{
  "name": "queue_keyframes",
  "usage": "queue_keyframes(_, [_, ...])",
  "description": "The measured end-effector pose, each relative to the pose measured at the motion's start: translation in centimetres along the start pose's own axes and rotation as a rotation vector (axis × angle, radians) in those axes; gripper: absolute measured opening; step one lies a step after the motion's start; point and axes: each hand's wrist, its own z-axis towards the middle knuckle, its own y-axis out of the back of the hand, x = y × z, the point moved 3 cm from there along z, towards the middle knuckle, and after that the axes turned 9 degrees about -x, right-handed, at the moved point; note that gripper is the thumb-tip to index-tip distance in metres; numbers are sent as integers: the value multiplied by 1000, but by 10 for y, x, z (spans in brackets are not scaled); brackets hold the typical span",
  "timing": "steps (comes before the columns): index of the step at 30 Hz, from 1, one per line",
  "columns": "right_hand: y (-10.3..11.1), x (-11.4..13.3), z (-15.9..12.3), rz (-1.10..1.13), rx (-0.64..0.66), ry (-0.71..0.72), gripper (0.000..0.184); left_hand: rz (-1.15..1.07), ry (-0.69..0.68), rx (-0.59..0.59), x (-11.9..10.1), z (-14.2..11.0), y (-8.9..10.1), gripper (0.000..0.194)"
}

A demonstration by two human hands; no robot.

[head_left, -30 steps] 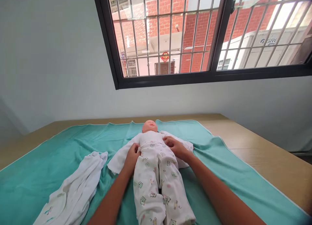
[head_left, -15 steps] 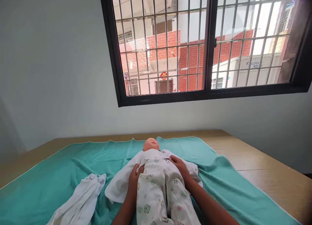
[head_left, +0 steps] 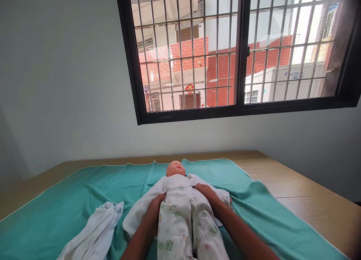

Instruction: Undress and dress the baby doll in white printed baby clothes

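Note:
A baby doll (head_left: 175,168) lies on its back on a green cloth (head_left: 93,185), head towards the wall. It wears a white long-sleeved shirt (head_left: 146,203) and white printed trousers (head_left: 176,215) pulled up to its middle. My left hand (head_left: 155,209) is closed on the left side of the trousers near the waistband, its fingertips partly hidden. My right hand (head_left: 208,195) grips the waistband from the other side, fingers curled over the fabric. The trouser legs run towards me and out of the bottom of the view.
A crumpled white garment (head_left: 94,230) lies on the cloth to the left. Wooden tabletop (head_left: 299,194) shows around the cloth. Behind it rise a pale wall (head_left: 70,83) and a dark-framed window (head_left: 239,106) with bars outside.
My left hand has shifted slightly along the trousers' side, its arm moving left. My right hand has moved a little lower at the waistband. The doll lies in nearly the same place.

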Motion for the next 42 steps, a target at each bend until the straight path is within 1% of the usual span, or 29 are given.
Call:
queue_keyframes(1, [2,0,-5,47,41,-34,29,-122,83,32,1,-4,0,28])
queue_keyframes(3, [5,1,-13,161,139,-84,30,-314,190,113,1,-11,0,23])
queue_keyframes(5, [9,1,-18,282,200,-98,31,-396,215,152,-2,-18,3,22])
queue_keyframes(8, [13,1,-20,435,254,-113,32,-458,207,169,-10,-24,5,27])
queue_keyframes(11, [15,2,-22,577,326,-138,24,-558,225,171,-13,-24,5,30])
queue_keyframes(14, [15,3,-26,699,333,-173,18,-652,301,175,-9,-21,4,31])
queue_keyframes(17, [14,0,-29,777,311,-216,17,-682,338,181,-7,-19,2,33])
queue_keyframes(19, [12,-4,-28,798,291,-231,17,-660,323,181,-10,-21,0,34])
queue_keyframes(22, [10,-10,-27,809,260,-225,19,-560,195,132,-21,-27,1,27])
queue_keyframes(23, [9,-12,-26,811,261,-216,22,-528,149,132,-25,-29,1,26])
queue_keyframes(25, [8,-12,-27,820,281,-199,29,-493,99,182,-29,-32,1,31])
queue_keyframes(27, [8,-10,-28,826,303,-192,31,-493,104,253,-28,-33,2,36])
queue_keyframes(33, [13,-8,-32,746,326,-213,26,-523,95,412,-15,-27,6,48])
queue_keyframes(36, [16,-5,-33,688,362,-185,21,-515,91,429,-13,-27,6,44])
queue_keyframes(38, [17,-2,-35,662,401,-164,22,-513,93,425,-14,-27,5,41])
queue_keyframes(40, [17,3,-36,645,431,-140,25,-509,95,404,-14,-27,4,42])
queue_keyframes(42, [18,8,-37,642,452,-114,27,-490,99,356,-14,-25,4,43])
